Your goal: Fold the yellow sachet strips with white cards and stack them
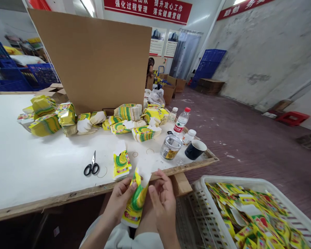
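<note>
Left hand (122, 199): some fingers hidden behind yellow carton (138, 203); carton's fine print too small. Right hand (162, 197): contact with carton, can't tell. White basket (248, 178) cut by bottom and right edges; tabletop (54, 169) by left. Co-worker (150, 65) mostly behind cardboard sheet (93, 58). Red banner (149, 9) cropped on top. Poster (157, 43) text unreadable.

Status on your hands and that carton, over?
Left hand gripping yellow carton. Right hand open beside it. Nothing seen blocking hands; scissors on table, apart from both.
</note>
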`<state>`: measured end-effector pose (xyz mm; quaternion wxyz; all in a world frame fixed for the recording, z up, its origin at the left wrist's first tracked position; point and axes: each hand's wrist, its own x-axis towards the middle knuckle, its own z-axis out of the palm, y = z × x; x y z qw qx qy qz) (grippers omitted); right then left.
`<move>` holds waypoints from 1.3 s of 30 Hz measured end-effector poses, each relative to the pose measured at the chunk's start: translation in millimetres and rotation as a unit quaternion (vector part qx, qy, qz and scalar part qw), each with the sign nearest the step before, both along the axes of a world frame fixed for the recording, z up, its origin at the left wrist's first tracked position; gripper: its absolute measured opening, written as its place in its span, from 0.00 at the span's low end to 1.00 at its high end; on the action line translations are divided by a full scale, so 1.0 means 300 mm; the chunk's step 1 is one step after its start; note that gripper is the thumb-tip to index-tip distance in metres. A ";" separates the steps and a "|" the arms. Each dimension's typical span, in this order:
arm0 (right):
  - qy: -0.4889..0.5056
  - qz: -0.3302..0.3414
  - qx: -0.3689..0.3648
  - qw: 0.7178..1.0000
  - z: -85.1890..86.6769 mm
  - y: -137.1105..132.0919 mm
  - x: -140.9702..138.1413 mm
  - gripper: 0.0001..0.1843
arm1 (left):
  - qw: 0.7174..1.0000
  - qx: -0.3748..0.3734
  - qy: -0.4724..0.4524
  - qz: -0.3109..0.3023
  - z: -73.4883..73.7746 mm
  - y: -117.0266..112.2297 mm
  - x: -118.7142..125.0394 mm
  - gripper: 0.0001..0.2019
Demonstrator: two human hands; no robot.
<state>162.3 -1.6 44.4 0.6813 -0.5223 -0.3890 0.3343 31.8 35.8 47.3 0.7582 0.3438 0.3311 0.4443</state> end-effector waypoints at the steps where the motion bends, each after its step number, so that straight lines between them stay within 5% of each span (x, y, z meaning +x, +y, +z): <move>1: -0.011 0.029 -0.022 0.999 -0.010 -0.003 -0.006 0.25 | 1.000 0.017 0.013 0.022 -0.003 -0.001 0.005 0.18; 4: -0.050 0.072 -0.084 0.993 -0.038 -0.008 -0.014 0.15 | 0.994 0.073 0.059 0.048 -0.017 -0.004 0.016 0.18; 10: -0.034 0.039 -0.061 0.997 -0.054 -0.001 0.007 0.18 | 0.974 0.162 0.159 0.020 -0.036 -0.004 -0.008 0.25; 14: 0.012 0.093 -0.002 0.996 -0.052 -0.011 0.037 0.23 | 0.979 0.167 0.114 -0.034 -0.009 -0.010 -0.039 0.31; 22: -0.060 0.161 -0.028 0.985 -0.018 -0.016 0.084 0.13 | 0.973 0.178 0.096 -0.114 0.033 -0.016 -0.056 0.11; 27: -0.070 0.172 -0.045 0.982 -0.015 -0.019 0.107 0.14 | 0.970 0.149 0.066 -0.178 0.033 -0.006 -0.062 0.16; 39: -0.169 0.201 -0.015 0.965 0.025 -0.007 0.152 0.18 | 0.984 0.105 0.023 -0.141 0.009 -0.028 -0.038 0.18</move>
